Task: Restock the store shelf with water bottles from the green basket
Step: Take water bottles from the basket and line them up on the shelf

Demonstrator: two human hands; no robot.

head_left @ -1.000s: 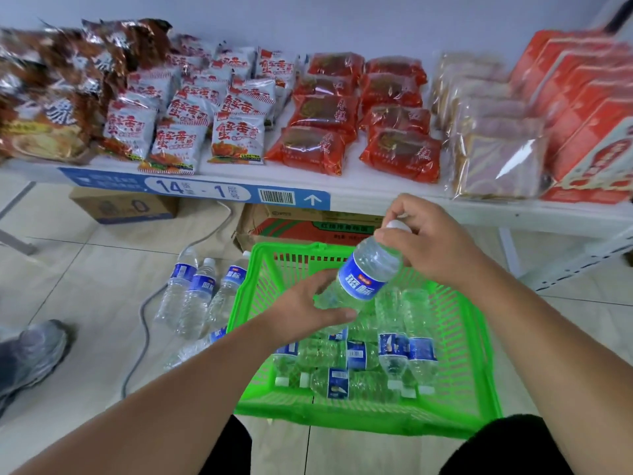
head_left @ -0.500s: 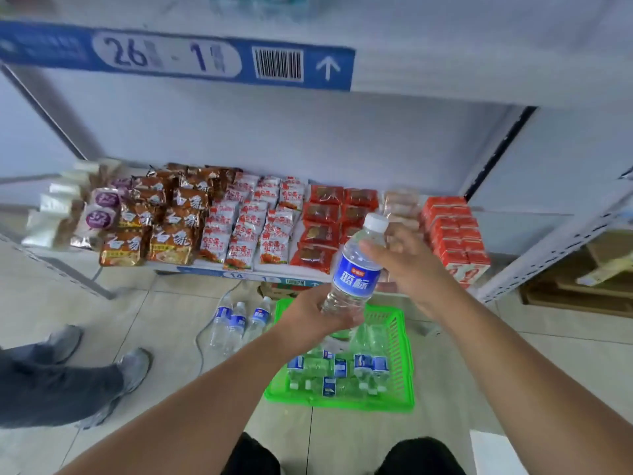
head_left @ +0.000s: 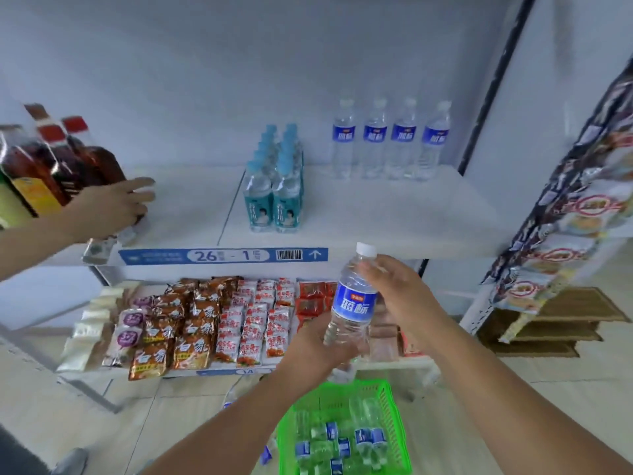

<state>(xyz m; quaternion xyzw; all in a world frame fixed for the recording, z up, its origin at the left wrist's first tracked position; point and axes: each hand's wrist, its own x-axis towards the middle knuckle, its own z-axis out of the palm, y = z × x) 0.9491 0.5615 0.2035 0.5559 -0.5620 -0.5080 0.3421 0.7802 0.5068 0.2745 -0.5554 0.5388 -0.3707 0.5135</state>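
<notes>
Two shelf tiers: we now face the upper shelf (head_left: 376, 214); a second ago we were looking down at the lower shelf (head_left: 239, 371) of snack packets.
Green basket (head_left: 397, 437): low and near on the floor, with several water bottles (head_left: 342, 440) lying inside.
Shelf row (head_left: 390, 138): four matching blue-label bottles stand at the far right of the upper shelf.
Another person's hand (head_left: 109, 207): far left, resting on dark drink bottles (head_left: 68, 166), well apart from us.
Held bottle (head_left: 352, 303): raised from just over the basket to just below the upper shelf's front edge, nearly upright.
Left hand (head_left: 322, 344): fingers curled round the bottle's lower body.
Right hand (head_left: 400, 293): fingers and thumb pinching its shoulder under the white cap.
Meaning: the lift looks done; we judge that setting the bottle down beside the row comes next.
</notes>
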